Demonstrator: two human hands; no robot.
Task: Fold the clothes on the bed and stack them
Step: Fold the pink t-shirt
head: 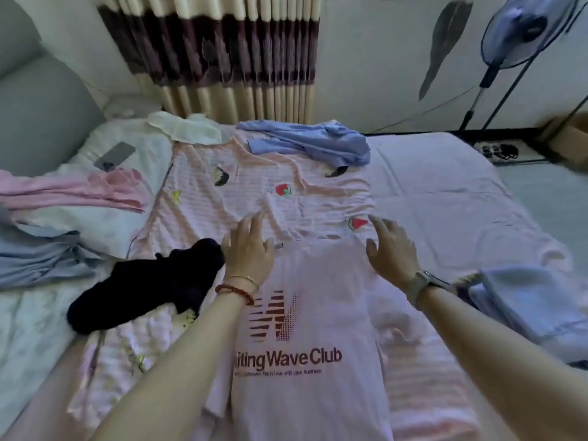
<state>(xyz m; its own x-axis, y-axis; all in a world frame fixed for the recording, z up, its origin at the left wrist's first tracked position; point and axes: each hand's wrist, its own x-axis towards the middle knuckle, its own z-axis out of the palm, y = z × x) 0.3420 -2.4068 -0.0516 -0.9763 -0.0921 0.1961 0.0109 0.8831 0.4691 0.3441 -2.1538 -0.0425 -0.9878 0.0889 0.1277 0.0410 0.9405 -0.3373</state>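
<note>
The pink tee (305, 329) lies flat on the bed (445, 192), its long axis running straight away from the person, printed front up and its far edge just under both hands. The left hand (248, 253) rests at the tee's far left corner and the right hand (393, 249) at its far right corner, fingers (254, 222) of both straight and spread, gripping nothing. Both hands sit equally near that edge, so the next fold probably brings the far edge back toward the print; a black garment (143, 288) lies just left of the tee.
</note>
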